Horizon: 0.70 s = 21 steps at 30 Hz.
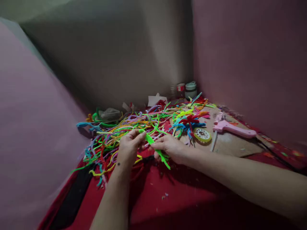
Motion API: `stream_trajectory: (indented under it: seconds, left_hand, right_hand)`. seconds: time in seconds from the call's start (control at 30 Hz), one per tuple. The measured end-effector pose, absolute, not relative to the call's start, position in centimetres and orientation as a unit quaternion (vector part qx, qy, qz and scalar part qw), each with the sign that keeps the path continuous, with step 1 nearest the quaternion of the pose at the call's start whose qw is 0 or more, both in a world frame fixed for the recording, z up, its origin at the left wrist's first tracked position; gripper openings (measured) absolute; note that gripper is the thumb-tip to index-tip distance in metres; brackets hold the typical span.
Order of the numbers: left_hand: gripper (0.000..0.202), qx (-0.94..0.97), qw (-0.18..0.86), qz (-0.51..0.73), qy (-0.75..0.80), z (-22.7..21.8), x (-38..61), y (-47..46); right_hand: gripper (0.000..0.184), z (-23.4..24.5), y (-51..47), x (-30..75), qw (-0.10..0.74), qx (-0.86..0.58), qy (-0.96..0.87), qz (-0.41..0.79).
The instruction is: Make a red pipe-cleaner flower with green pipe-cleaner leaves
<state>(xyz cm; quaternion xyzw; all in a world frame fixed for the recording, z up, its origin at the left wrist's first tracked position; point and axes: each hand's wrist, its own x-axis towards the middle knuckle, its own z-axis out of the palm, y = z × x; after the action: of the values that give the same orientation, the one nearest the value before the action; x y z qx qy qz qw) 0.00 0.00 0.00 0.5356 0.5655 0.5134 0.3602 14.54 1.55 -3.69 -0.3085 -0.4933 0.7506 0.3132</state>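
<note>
Between my two hands runs a bundle of bright green pipe cleaners (150, 139), slanting down to the right. My left hand (129, 145) pinches its upper end between thumb and fingers. Around the middle of the bundle, the fingers of my right hand (168, 147) are closed, and its frayed lower end sticks out below them. Just beyond my hands lies a big tangled heap of coloured pipe cleaners (134, 123), in green, orange, purple, yellow, pink and other colours.
A pink glue gun (235, 128) rests on a cardboard sheet (227, 145) at the right, its cord trailing off. Beside it is a yellow-rimmed tape roll (202, 136). Jars (191, 90) stand at the back near the wall. Red cloth (165, 204) covers the surface, with small scraps on it.
</note>
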Motion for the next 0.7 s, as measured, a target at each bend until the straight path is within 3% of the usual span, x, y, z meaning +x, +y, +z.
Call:
stream_trajectory:
  seconds: [0.37, 0.43, 0.6, 0.7]
  left_hand:
    - [0.022, 0.626, 0.012, 0.449, 0.638, -0.8, -0.2, -0.1]
    - [0.024, 0.61, 0.056, 0.464, 0.64, -0.6, -0.3, -0.1]
    - [0.022, 0.534, 0.395, 0.485, 0.568, 0.0, -0.5, 0.1]
    - [0.021, 0.523, 0.483, 0.477, 0.516, 0.0, -0.4, 0.1]
  right_hand:
    - [0.02, -4.7, 1.1, 13.8, 0.311, -0.364, -0.639, 0.602]
    - [0.021, -4.4, 0.9, 13.9, 0.319, -0.358, -0.619, 0.622]
    - [0.027, -3.8, 0.8, 14.1, 0.316, -0.365, -0.567, 0.667]
    - [0.025, -4.0, 1.1, 14.2, 0.307, -0.352, -0.555, 0.688]
